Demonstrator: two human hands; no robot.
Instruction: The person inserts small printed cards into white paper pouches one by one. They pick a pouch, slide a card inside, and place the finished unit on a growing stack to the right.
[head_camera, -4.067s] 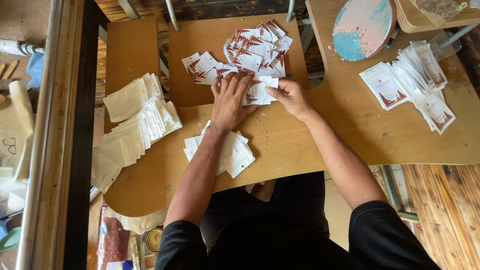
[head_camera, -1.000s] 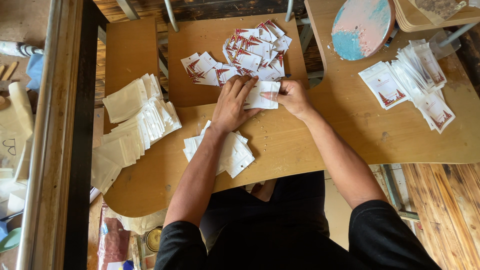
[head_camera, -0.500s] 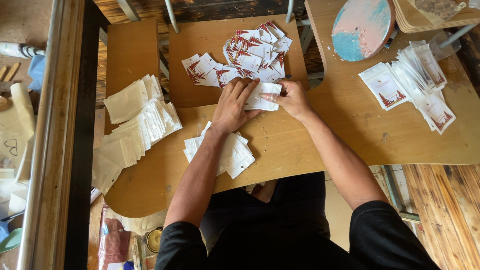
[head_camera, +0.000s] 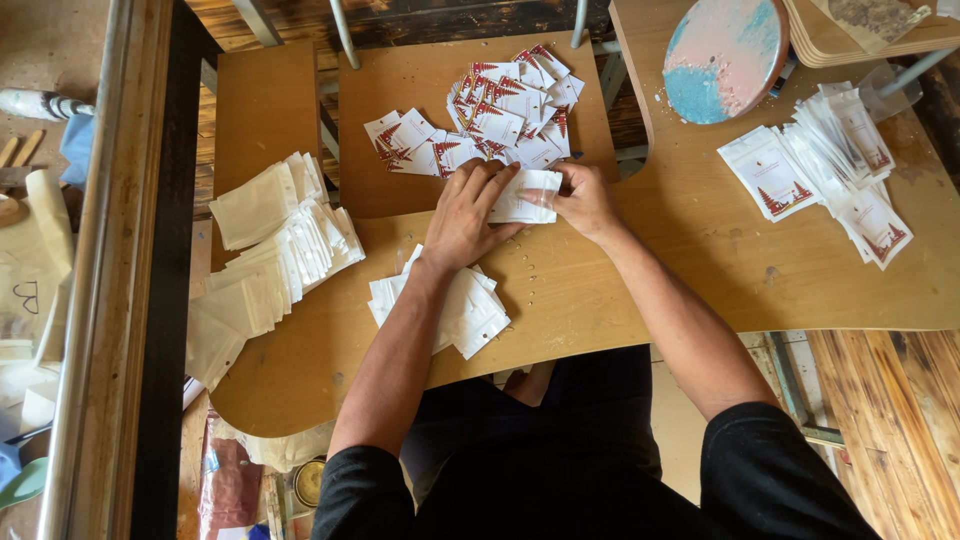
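Observation:
My left hand (head_camera: 468, 212) and my right hand (head_camera: 585, 200) meet over the wooden table (head_camera: 620, 290) and both grip one small clear pouch with white cards in it (head_camera: 525, 197). Just beyond the hands lies a loose heap of white cards with red prints (head_camera: 480, 125). Under my left forearm sits a small stack of plain white pouches (head_camera: 470, 310). My left fingers rest spread on the pouch's left part; my right fingers pinch its right end.
A long fanned row of plain white pouches (head_camera: 270, 250) lies at the left. Filled printed pouches (head_camera: 830, 165) are spread at the right, near a round pink-and-blue board (head_camera: 725, 55). A metal rail (head_camera: 110, 270) runs down the left side.
Both hands stay on the same spot. The pouch between them has been drawn slightly toward me and squared up; my left fingers now lie flatter over it.

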